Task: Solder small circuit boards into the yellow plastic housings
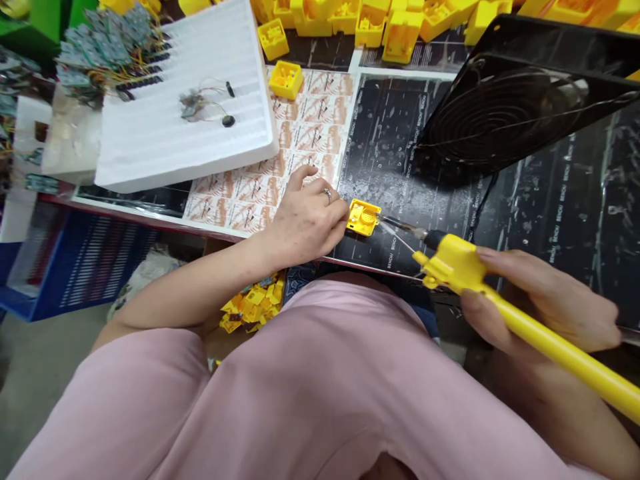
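Note:
My left hand (315, 217) rests on the table edge, its fingers curled against the left side of a small yellow plastic case part (364, 217). The part lies flat, and round and raised shapes show inside it. Wrapped in my right hand (540, 297) is a yellow soldering iron (457, 263) with a long handle. Its dark metal tip points left and reaches the right edge of the case part; whether it touches cannot be told. A thin wire guide runs alongside the tip.
A black fan (495, 113) stands at the right rear. A white foam tray (200, 87) carries wired parts, with circuit boards (107, 40) at its left. Yellow boxes (330, 17) line the back. Below are a blue crate (105, 260) and yellow pieces (255, 303).

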### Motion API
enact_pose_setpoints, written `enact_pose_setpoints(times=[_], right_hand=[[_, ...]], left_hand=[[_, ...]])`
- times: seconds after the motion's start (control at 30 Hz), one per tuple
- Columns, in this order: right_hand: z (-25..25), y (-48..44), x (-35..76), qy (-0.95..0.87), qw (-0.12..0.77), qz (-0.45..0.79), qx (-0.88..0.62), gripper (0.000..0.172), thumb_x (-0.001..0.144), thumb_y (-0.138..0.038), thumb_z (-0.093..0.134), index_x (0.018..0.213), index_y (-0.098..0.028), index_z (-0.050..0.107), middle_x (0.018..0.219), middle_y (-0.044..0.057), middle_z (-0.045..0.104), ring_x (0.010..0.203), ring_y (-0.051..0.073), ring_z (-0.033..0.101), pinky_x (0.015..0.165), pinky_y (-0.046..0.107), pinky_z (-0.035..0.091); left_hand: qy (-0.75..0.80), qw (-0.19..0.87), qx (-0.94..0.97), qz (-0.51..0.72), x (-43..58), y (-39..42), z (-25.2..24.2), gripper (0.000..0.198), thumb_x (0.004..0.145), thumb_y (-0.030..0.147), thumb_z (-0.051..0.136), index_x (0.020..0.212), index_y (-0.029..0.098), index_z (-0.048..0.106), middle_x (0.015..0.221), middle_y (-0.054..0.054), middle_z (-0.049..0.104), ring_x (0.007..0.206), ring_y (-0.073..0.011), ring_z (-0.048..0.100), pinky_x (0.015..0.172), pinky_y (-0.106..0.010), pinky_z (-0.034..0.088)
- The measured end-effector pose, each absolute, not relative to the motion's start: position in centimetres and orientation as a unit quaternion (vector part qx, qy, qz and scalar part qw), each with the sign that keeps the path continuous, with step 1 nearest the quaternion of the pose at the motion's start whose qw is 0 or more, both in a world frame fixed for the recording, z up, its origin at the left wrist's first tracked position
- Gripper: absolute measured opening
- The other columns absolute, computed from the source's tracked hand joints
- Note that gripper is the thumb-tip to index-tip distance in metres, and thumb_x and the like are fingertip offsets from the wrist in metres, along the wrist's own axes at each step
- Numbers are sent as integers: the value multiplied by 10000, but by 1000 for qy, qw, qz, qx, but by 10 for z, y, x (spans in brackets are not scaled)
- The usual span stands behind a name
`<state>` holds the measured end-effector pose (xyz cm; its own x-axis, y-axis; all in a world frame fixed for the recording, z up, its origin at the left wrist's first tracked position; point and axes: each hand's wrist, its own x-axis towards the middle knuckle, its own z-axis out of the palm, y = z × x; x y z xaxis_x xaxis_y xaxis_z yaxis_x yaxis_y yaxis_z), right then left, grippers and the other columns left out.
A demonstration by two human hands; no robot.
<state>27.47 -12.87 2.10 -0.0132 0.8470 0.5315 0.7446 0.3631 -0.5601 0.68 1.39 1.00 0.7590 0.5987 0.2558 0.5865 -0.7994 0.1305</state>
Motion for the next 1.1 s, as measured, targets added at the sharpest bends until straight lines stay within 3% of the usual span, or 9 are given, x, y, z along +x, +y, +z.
enact_pose_setpoints(times=[0.07, 0.17, 0.3, 0.43, 0.73, 0.83, 0.97, 1.1], right_hand=[[19, -123, 270, -734, 435, 58, -518, 564, 847, -296, 766, 1380, -337, 588, 917, 29, 757, 728, 223, 726, 578, 343, 596], [20, -114, 268, -786, 423, 68, -447, 445, 847, -302, 785, 1257, -261, 617, 779, 16, 729, 641, 191, 709, 486, 281, 558], [28, -104, 264, -813, 393, 27, -429, 285, 809, -228, 826, 981, -244, 600, 700, -3, 712, 587, 148, 691, 396, 218, 469], [34, -96, 262, -833, 375, 13, -407, 194, 908, -320, 730, 813, -247, 577, 633, -22, 675, 517, 119, 659, 388, 198, 479], [42, -98, 259, -847, 327, 82, -412, 206, 851, -213, 782, 920, -276, 598, 808, -16, 721, 671, 128, 703, 604, 239, 608], [47, -103, 263, -847, 319, 97, -413, 99, 910, -274, 722, 892, -261, 626, 804, -12, 709, 678, 125, 694, 626, 255, 600], [48, -109, 271, -816, 314, 93, -476, 343, 1020, -439, 529, 763, -235, 628, 745, 1, 667, 711, 107, 675, 657, 235, 584], [44, -110, 271, -823, 314, 102, -462, 287, 995, -368, 600, 747, -226, 632, 714, -14, 652, 670, 89, 660, 611, 201, 550]], left_hand=[[311, 17, 941, 135, 9, 15, 11, 242, 896, 227, 496, 734, 217, 674, 708, -23, 649, 821, -212, 564, 1027, -577, 449], [307, 22, 943, 123, 12, 17, 13, 234, 871, 225, 493, 701, 212, 653, 669, -17, 626, 785, -203, 547, 1016, -556, 451], [312, 42, 941, 122, 14, 19, 17, 239, 857, 237, 485, 708, 203, 669, 675, -31, 639, 777, -216, 553, 997, -553, 450], [313, 40, 941, 124, 13, 20, 17, 241, 843, 240, 491, 707, 199, 686, 672, -38, 649, 769, -222, 571, 980, -543, 454], [313, 18, 942, 117, 16, 20, 12, 233, 823, 245, 492, 683, 199, 672, 650, -35, 645, 759, -215, 584, 969, -521, 459], [314, 15, 943, 108, 17, 21, 12, 242, 824, 260, 484, 686, 189, 669, 647, -35, 638, 766, -217, 589, 965, -518, 458], [320, 26, 943, 86, 18, 21, 14, 254, 829, 260, 476, 699, 187, 681, 635, -25, 619, 791, -215, 592, 1001, -513, 433], [325, 31, 943, 71, 18, 22, 15, 253, 825, 258, 477, 707, 190, 690, 639, -27, 625, 789, -212, 587, 978, -488, 429]])
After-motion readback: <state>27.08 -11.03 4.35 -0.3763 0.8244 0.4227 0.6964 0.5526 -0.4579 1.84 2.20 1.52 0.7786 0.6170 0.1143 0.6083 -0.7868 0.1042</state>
